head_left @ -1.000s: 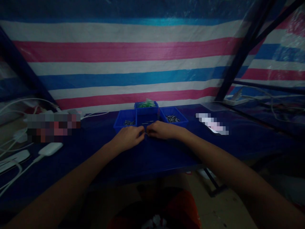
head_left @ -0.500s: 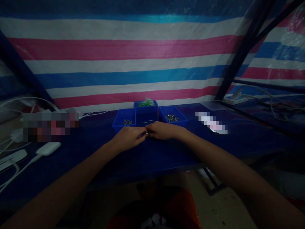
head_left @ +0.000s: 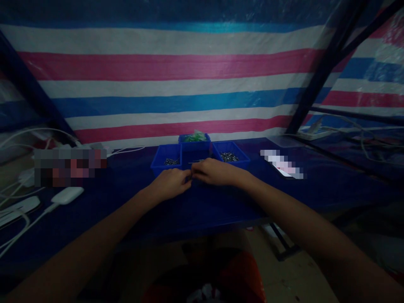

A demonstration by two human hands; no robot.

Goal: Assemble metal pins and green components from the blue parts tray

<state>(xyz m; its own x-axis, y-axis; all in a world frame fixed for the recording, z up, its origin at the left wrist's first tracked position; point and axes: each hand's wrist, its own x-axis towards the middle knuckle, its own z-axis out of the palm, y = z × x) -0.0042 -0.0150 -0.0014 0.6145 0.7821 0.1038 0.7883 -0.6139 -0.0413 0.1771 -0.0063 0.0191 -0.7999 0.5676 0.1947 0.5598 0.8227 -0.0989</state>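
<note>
My left hand (head_left: 173, 182) and my right hand (head_left: 212, 171) meet fingertip to fingertip above the dark blue table (head_left: 195, 210). Both are closed in a pinch; whatever lies between the fingers is too small and dark to name. Just beyond them, thin metal pins (head_left: 195, 161) lie on the table. A blue bin (head_left: 158, 156) with small metal parts stands behind my left hand. Behind my right hand is a second blue bin (head_left: 244, 156), fuller of similar metal parts. Farther back, a third blue bin (head_left: 195, 144) holds a green plastic bag (head_left: 195, 136).
A phone (head_left: 282, 164) lies to the right. At the left are a white charger (head_left: 67, 195), white cables (head_left: 19, 240) and a blurred-out pile (head_left: 71, 167). A striped tarpaulin (head_left: 176, 67) hangs behind the table, between dark metal posts (head_left: 311, 90).
The fingertips came together, with a small pale glint showing between them half a second ago; that glint is now hidden. The right hand has shifted slightly left. The bins stayed put.
</note>
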